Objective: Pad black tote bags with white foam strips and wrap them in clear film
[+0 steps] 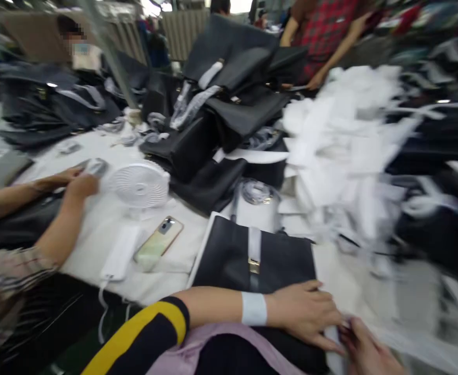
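A black handbag [221, 250] lies flat in front of me, with a pale-wrapped strap and a gold clasp [254, 265] on its front. Across its lower right part rests my left hand [307, 312], palm down, fingers apart, a pale band round the wrist. Its fingertips reach a whitish strip at the bag's right edge. Close beside them, at the bottom right, my right hand [369, 349] has thumb and fingers drawn together at that edge. Blur hides what is between them. Behind the bag sits a clear-wrapped coiled strap [257, 191].
A white fan [139, 185] and a phone [159, 242] lie on the white-covered table to the left. A co-worker's hands [83, 179] handle something grey there. Black bags [237, 114] are piled behind, white padding [342, 135] at right. Another person [326, 41] stands beyond.
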Demonstrator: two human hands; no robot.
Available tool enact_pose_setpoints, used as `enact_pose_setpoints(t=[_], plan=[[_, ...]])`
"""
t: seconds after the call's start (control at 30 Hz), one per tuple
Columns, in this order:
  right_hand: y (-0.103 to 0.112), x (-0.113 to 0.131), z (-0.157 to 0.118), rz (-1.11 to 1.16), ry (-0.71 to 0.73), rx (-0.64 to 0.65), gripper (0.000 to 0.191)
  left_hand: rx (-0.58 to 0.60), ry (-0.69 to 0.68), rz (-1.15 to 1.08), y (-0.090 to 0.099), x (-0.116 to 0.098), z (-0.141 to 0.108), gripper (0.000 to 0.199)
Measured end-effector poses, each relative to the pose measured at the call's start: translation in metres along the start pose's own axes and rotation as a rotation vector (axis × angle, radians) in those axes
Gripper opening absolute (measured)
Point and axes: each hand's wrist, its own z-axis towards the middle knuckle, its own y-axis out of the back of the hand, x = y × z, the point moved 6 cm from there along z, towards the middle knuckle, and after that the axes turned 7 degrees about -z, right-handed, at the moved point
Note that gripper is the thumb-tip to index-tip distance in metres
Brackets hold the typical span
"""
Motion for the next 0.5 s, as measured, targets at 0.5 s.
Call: enact_pose_setpoints(t=[0.5], plan=[[0.050, 0.034, 0.001, 0.273, -0.156, -0.229, 0.047, -0.041, 0.098, -0.204, -0.016, -0.002, 0.000, 0.043]])
